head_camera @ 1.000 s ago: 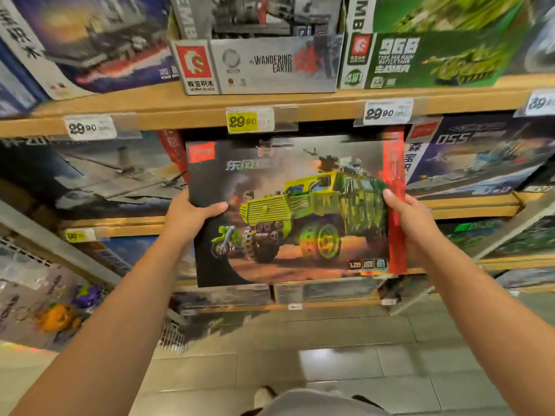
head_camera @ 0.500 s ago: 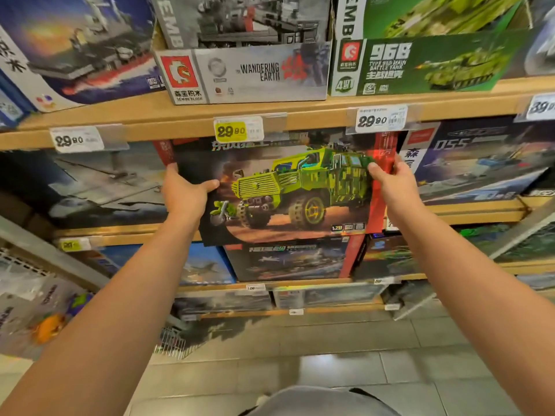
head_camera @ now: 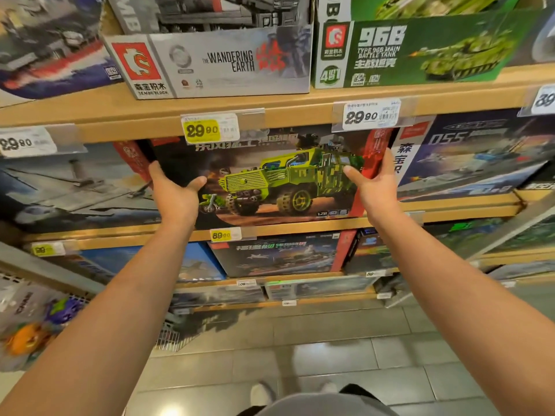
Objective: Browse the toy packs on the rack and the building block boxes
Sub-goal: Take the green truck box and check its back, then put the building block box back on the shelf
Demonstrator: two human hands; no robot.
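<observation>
While the truck box [head_camera: 279, 181] sits shelved, left hand [head_camera: 175, 196] and right hand [head_camera: 375, 187] clasp its sides.

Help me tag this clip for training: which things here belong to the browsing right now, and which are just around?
In play:
- green truck box
- left hand, right hand, one on each side edge

Just around:
- Wandering Earth box
- green tank box
- yellow price tag
- hanging toy packs

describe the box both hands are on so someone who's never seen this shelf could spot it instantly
Start at the wooden shelf carrying the yellow 29.90 price tag. Directly beneath that tag stands the truck box, held at its sides by the left hand and right hand. Unlike its blue-grey ship and aircraft neighbours, it shows a lime-green armoured truck, with a red strip along its right edge.
</observation>
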